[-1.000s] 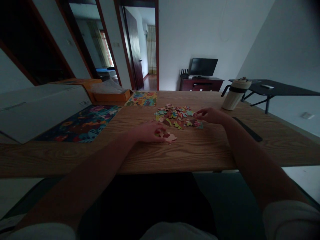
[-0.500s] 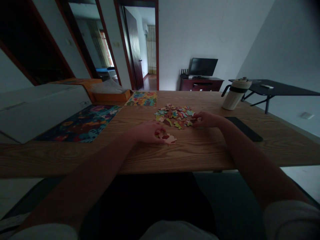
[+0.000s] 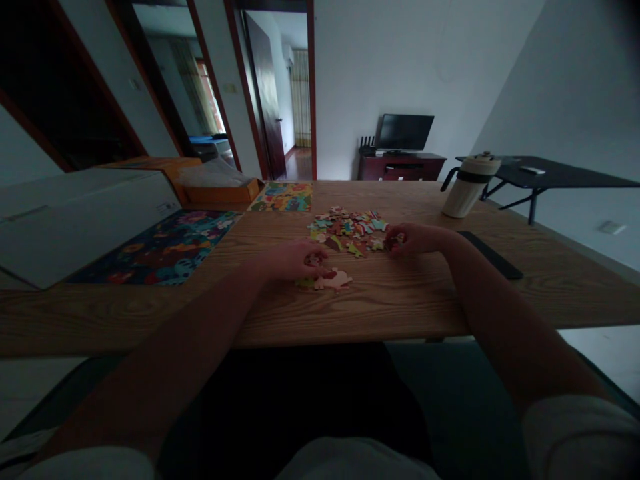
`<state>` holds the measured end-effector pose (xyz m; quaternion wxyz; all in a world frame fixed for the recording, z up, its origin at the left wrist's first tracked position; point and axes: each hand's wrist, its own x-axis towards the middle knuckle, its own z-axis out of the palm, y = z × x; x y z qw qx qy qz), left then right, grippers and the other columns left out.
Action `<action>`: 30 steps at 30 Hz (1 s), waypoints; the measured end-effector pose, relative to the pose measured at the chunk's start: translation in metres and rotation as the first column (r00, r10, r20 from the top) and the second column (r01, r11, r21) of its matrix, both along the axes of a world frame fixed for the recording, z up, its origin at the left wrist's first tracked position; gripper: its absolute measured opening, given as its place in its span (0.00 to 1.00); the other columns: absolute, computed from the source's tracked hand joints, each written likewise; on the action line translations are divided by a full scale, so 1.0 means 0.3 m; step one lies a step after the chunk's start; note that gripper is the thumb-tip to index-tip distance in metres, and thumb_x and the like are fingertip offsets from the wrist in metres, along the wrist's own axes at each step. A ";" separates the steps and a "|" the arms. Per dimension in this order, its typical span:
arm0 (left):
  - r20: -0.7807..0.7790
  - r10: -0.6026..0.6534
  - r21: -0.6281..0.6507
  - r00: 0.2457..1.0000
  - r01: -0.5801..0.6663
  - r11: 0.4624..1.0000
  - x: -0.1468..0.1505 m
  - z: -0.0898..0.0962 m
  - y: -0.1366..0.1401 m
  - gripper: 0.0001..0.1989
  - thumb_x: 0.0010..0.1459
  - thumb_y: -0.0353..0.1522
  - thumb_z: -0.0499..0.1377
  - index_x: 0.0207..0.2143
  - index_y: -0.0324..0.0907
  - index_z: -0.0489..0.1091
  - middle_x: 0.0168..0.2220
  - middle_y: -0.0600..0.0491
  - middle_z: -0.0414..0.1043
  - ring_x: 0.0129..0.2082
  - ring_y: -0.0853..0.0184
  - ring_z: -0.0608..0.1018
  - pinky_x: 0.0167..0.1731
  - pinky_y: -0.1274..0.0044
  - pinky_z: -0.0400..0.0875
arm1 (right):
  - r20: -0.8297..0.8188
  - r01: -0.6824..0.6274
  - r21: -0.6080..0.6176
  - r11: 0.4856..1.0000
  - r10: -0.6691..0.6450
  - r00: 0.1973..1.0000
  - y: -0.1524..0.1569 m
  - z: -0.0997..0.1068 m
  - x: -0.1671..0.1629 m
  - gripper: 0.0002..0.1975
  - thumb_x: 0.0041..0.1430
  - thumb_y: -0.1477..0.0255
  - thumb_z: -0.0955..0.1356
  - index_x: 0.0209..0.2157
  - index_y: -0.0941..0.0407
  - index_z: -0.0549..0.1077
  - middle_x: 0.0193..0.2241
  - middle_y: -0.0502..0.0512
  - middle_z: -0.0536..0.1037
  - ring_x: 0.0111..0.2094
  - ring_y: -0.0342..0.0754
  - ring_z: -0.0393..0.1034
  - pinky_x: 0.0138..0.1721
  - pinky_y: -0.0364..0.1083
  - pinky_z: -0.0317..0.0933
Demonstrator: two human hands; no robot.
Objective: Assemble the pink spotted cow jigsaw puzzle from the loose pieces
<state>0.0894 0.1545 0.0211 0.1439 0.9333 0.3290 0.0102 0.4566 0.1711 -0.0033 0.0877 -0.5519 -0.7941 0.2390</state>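
My left hand (image 3: 295,260) hovers just above the table with its fingers curved and a gap between thumb and forefinger. Directly below its fingertips lie a few joined puzzle pieces (image 3: 337,279), pale pink with a dark red patch and some green at the left. A heap of loose puzzle pieces (image 3: 350,227) in many colours spreads out beyond both hands. At the heap's right edge, my right hand (image 3: 407,239) is curled round a small puzzle piece (image 3: 399,238), partly hidden by the fingers.
A dark blue floral sheet (image 3: 165,257) lies left, beside a white box (image 3: 85,220) and an orange box (image 3: 220,193). A colourful picture card (image 3: 283,197) lies at the back. On the right are a black flat object (image 3: 490,255) and a white jug (image 3: 467,190).
My left hand has shifted slightly left and up off the joined pieces, so more of them shows, including the green part. My right hand stays at the heap's edge, its fingers slightly changed.
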 end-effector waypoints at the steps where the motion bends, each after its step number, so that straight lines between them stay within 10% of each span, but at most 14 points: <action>1: -0.001 0.004 0.002 1.000 -0.004 1.000 -0.002 -0.001 0.002 0.24 0.63 0.49 0.56 0.53 0.44 0.73 0.50 0.47 0.75 0.48 0.59 0.76 0.48 0.72 0.67 | -0.009 -0.001 -0.004 1.000 0.001 1.000 0.000 -0.001 0.002 0.18 0.46 0.63 0.75 0.40 0.54 0.78 0.39 0.56 0.81 0.40 0.52 0.74 0.44 0.49 0.65; 7: -0.014 0.026 0.025 1.000 -0.026 0.999 -0.007 -0.005 0.007 0.21 0.64 0.45 0.56 0.53 0.43 0.72 0.53 0.47 0.74 0.49 0.60 0.75 0.49 0.73 0.67 | -0.083 0.094 -0.025 0.995 -0.096 0.992 0.008 0.003 0.012 0.27 0.48 0.63 0.76 0.50 0.56 0.74 0.43 0.61 0.81 0.42 0.55 0.75 0.45 0.51 0.67; 12: -0.019 0.028 0.016 0.999 -0.028 0.999 -0.005 -0.006 0.008 0.20 0.64 0.44 0.56 0.52 0.42 0.72 0.51 0.47 0.75 0.49 0.60 0.76 0.49 0.72 0.67 | -0.086 -0.006 -0.024 1.000 0.004 0.996 0.008 0.015 0.034 0.15 0.58 0.61 0.71 0.43 0.54 0.79 0.41 0.57 0.82 0.41 0.53 0.76 0.47 0.50 0.67; 18: -0.055 0.051 0.045 0.997 -0.049 0.998 -0.004 -0.006 0.013 0.18 0.64 0.42 0.58 0.51 0.42 0.73 0.51 0.47 0.74 0.47 0.61 0.76 0.47 0.74 0.68 | 0.009 0.227 0.279 0.933 -0.239 0.971 0.041 -0.019 0.000 0.17 0.63 0.65 0.68 0.49 0.57 0.79 0.44 0.61 0.82 0.40 0.53 0.76 0.44 0.49 0.67; 30: -0.039 0.009 0.028 0.999 -0.008 1.000 -0.007 -0.005 0.016 0.15 0.64 0.41 0.57 0.48 0.44 0.75 0.47 0.49 0.75 0.46 0.62 0.75 0.47 0.74 0.66 | 0.280 0.202 0.236 0.950 -0.266 0.923 0.293 0.030 -0.199 0.29 0.65 0.66 0.68 0.65 0.55 0.67 0.57 0.61 0.75 0.52 0.56 0.74 0.54 0.48 0.65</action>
